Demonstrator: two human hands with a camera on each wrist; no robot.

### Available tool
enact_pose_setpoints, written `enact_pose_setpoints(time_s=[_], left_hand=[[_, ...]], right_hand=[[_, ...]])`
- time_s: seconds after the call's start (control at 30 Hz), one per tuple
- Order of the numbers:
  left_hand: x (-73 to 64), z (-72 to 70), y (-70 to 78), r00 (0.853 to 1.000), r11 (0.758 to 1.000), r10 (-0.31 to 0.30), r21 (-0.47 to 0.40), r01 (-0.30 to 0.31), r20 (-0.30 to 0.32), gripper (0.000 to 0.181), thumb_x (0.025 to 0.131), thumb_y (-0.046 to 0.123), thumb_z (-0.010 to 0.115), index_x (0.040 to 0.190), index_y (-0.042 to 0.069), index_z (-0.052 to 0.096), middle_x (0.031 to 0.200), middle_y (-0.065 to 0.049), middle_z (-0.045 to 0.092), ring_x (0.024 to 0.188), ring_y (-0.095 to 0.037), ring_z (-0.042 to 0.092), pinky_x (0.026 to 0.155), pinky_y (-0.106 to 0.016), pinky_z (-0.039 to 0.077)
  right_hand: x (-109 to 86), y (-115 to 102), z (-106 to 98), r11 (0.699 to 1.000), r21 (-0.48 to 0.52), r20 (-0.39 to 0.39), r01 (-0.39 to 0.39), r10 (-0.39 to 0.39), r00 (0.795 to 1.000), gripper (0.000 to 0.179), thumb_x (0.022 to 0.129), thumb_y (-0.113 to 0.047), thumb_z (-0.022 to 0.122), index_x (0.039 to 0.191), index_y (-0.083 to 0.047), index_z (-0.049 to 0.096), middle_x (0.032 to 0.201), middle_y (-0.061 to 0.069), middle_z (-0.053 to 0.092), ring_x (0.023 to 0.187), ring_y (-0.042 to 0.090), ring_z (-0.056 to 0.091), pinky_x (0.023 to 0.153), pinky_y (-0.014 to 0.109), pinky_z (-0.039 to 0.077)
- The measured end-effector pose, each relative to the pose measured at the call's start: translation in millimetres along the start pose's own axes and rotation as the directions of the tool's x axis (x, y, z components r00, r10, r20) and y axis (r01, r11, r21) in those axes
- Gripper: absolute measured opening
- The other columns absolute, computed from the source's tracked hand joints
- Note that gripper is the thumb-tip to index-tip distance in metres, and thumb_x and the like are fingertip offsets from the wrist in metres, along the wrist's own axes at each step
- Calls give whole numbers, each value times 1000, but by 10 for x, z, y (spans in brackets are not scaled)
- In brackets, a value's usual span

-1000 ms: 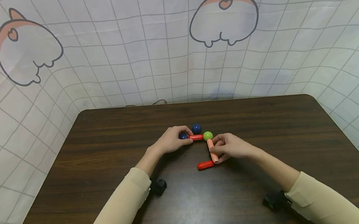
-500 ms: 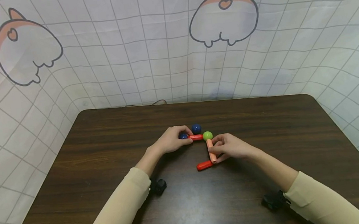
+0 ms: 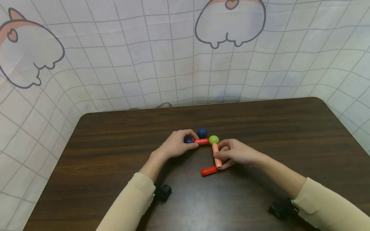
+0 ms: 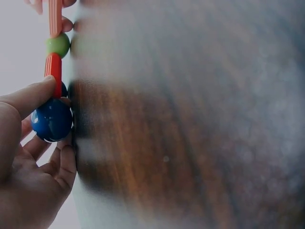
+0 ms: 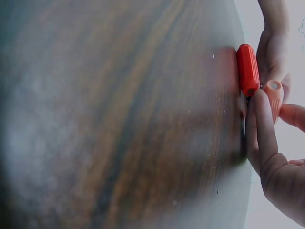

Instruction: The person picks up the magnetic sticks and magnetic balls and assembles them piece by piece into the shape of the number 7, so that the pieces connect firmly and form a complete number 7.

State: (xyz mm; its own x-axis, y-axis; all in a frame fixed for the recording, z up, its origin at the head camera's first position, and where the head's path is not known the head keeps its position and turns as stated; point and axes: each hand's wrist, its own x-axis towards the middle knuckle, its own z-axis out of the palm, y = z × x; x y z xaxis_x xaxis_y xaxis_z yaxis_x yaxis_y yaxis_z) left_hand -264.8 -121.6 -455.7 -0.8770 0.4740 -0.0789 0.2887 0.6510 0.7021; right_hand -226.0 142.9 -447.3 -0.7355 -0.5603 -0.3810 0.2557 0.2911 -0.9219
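My left hand [image 3: 176, 144] pinches a ridged red stick [image 3: 202, 141] with a blue ball [image 4: 51, 120] at its near end. The stick's other end meets a green ball [image 3: 214, 140]. From the green ball, an orange stick [image 3: 216, 156] runs toward me, pinched between thumb and fingers of my right hand [image 3: 237, 151]. In the right wrist view, a round grey spot shows on its free end. A second red stick [image 3: 209, 171] lies beside that end, close to my right fingertips; whether they touch is unclear.
Another blue ball [image 3: 202, 132] sits just behind the held red stick. Black wrist cameras [image 3: 163, 192] hang beneath both sleeves. Dark wood tabletop [image 3: 195, 212] surrounds the pieces, with a white gridded curtain [image 3: 178, 56] behind its far edge.
My right hand has shifted slightly left, swinging the orange stick's near end left. The near red stick has slid a little left too. My left hand keeps its place.
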Motion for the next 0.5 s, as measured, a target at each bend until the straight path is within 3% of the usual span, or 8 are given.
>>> enact_pose_setpoints(time_s=[0.5], left_hand=[[9,2,-2,1000,1000,6,7,-6,4,22,97,27,75,115,16,70,105,1,66,91,-18,57,82,-34,48]], right_hand=[[6,6,28,1000,10,1,-2,2,1000,56,104,-9,62,144,16,32,104,17,65,84,21,70,76,35,59]])
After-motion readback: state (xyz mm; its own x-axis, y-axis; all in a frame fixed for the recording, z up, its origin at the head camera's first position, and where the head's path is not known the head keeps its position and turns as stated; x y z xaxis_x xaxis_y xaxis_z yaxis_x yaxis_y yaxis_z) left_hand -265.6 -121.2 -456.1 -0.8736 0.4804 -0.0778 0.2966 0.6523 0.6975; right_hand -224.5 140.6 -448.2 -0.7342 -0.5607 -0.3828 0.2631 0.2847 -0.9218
